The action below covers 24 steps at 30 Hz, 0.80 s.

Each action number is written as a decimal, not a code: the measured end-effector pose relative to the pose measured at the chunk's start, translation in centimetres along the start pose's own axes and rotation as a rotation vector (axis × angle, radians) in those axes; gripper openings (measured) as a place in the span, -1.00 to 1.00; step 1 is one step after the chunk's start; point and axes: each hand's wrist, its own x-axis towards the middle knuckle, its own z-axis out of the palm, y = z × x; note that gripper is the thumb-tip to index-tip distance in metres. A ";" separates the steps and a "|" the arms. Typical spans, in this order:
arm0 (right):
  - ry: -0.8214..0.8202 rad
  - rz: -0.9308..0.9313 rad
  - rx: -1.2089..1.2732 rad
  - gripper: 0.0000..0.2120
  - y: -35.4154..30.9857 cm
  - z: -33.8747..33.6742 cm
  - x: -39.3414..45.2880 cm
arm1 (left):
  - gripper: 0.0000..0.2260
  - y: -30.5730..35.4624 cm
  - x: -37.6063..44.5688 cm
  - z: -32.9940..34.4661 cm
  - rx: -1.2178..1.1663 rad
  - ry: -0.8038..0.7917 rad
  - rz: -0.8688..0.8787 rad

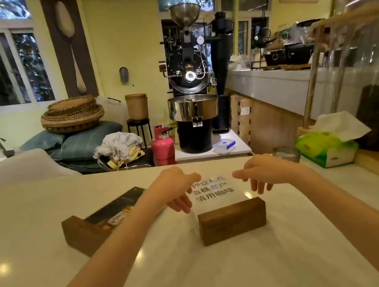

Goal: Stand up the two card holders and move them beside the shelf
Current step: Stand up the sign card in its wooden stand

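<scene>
Both holders lie flat on the counter (pixel 55 278). My open left hand (pixel 179 195) and right hand (pixel 259 176) flank the clear holder (pixel 221 203), gripping nothing; the dark holder (pixel 96 221) sits just left.

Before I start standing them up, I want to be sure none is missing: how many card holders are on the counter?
2. One card holder lies flat between the hands, white card with black text. The other card holder lies flat under the left forearm, dark card.
</scene>
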 end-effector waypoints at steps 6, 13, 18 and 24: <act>-0.043 0.123 0.229 -0.56 1.1 2.1 -0.4 | -0.55 -2.8 0.3 0.7 -0.056 -0.004 -0.166; 0.015 0.204 0.436 -0.69 2.2 3.4 -0.2 | -0.65 -4.0 0.6 1.2 -0.252 -0.052 -0.217; 0.034 0.147 0.503 -0.69 2.8 4.0 -0.3 | -0.73 -3.8 0.7 2.7 -0.347 -0.075 -0.205; 0.037 0.152 0.681 -0.77 3.1 4.4 0.0 | -0.65 -4.5 0.9 3.1 -0.521 -0.178 -0.222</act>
